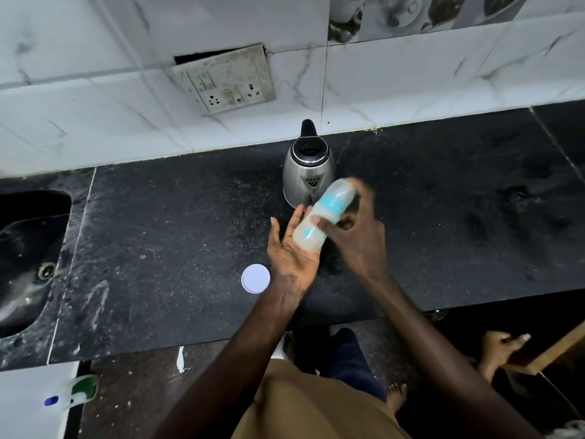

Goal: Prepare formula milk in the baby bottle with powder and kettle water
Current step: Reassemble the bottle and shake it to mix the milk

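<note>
The person stands at a dark stone counter (158,236) and holds a baby bottle (323,215) above it, just in front of a steel kettle (308,172); the bottle is tilted, its capped top pointing up and to the right, its base down and to the left, and it is blurred, so fine detail on it cannot be made out; a pale, milky fill shows through its lower body, and a turquoise collar wraps its upper part. The right hand (357,232) grasps the bottle around its middle, thumb across the near side and fingers curled behind; the left hand (292,248) is spread flat, palm up, grasping nothing, and the base of the bottle sits over its fingers, though whether the two touch cannot be told. The kettle stands upright near the tiled wall, its lid raised and its spout facing the person; above it on the wall hangs a grimy switch and socket plate (226,80). A round white lid (255,278) lies flat on the counter just left of the left wrist; a sink (28,258) is set into the counter at the far left; a second person's hand (501,343) rests on a wooden edge at the lower right.
</note>
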